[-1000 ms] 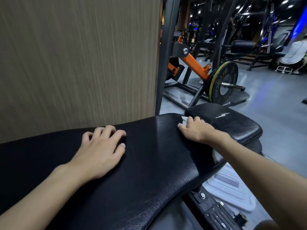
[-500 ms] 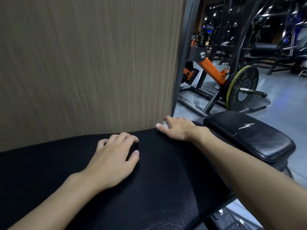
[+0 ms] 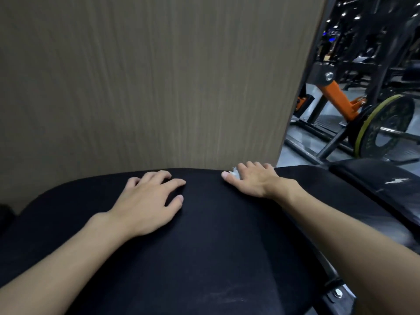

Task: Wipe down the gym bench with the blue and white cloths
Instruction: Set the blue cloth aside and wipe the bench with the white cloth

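Head view looks down on the black gym bench pad (image 3: 204, 246), which fills the lower half of the frame. Its far edge runs just beside a tall wood-grain panel (image 3: 159, 76), so little room shows beyond that edge. To the right the panel ends and grey floor (image 3: 293, 153) opens up, with an orange machine arm (image 3: 338, 96) and a weight plate (image 3: 386, 126) standing well apart from the pad. A second pad section (image 3: 375, 178), marked with a white scuff, lies just right of the main one. The left hand (image 3: 145, 205) rests flat on the pad near its far edge, fingers spread and relaxed, gripping nothing visible. The right hand (image 3: 252, 180) lies at the far edge itself, thumb stretched out and fingers laid flat, pressing on the white cloth (image 3: 235, 175). Only a small pale scrap of that cloth shows between thumb and forefinger; the rest is hidden beneath the palm. Whether anything lies under the left palm cannot be told. The pad's near edge and left end are cut off by the frame, and the equipment in the dark background is hard to make out.
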Demonstrator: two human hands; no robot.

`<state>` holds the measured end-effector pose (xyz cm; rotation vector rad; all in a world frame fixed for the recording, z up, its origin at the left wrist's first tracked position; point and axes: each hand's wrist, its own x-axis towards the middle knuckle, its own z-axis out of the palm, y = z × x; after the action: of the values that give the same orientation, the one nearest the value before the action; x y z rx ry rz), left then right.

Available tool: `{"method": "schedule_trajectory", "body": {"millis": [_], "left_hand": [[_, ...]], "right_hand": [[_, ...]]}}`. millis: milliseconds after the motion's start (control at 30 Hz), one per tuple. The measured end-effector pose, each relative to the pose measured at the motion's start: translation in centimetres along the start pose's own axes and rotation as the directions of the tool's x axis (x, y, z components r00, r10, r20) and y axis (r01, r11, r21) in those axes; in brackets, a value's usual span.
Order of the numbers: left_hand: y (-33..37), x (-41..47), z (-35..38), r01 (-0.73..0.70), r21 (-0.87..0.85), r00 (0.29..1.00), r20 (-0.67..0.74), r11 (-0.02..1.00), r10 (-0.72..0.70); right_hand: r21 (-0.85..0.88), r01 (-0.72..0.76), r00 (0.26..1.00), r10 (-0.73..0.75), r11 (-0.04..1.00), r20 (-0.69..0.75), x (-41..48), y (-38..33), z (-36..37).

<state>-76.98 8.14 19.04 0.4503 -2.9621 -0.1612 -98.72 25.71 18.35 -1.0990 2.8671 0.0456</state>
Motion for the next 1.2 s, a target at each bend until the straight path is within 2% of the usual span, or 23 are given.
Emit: {"method": "schedule_trajectory", "body": {"millis": [133,233,333,567,767,933,1067,1200], "left_hand": [[-2.8,-2.1,-0.5,0.034,0.011,0.999,-0.01,0.999,-0.034],[-4.2,-3.3,-0.9,0.061,-0.001,0.998,0.0,0.998,-0.061],[-5.9,-4.1,-1.3,0.09,0.008,0.996,-0.001,0.996,-0.09],[-9.5,-6.8,-1.9,0.155,0.003,0.987,-0.03,0.988,-0.155],[-13.7,-10.8,-3.1,0.252,0.019,0.967,-0.038,0.968,-0.251],[-16.9,-14.0,-3.7,0.341,-0.001,0.938,-0.065,0.94,-0.34],[-18.1,-16.1,-3.6,0.359,0.004,0.928,-0.113,0.934,-0.356],[-19.0,-18.0,-3.6,0.365,-0.069,0.911,-0.181,0.928,-0.372]], "right_hand": [[0.031,0.077,0.997,-0.077,0.997,0.01,1.0,-5.4,-0.1],[0.061,0.113,0.994,-0.112,0.992,-0.019,1.3,-6.1,-0.1],[0.106,0.083,0.997,-0.081,0.991,-0.017,1.6,-6.2,-0.3],[0.028,0.198,0.98,-0.197,0.98,-0.017,3.2,-13.9,-0.6],[0.014,0.365,0.931,-0.365,0.931,0.002,4.3,-22.3,-0.4],[0.037,0.444,0.896,-0.444,0.895,-0.001,4.2,-26.9,-0.5],[0.008,0.503,0.865,-0.503,0.865,-0.008,3.7,-30.7,-0.4],[-0.001,0.539,0.842,-0.539,0.842,-0.004,3.1,-32.7,-0.4]]}}
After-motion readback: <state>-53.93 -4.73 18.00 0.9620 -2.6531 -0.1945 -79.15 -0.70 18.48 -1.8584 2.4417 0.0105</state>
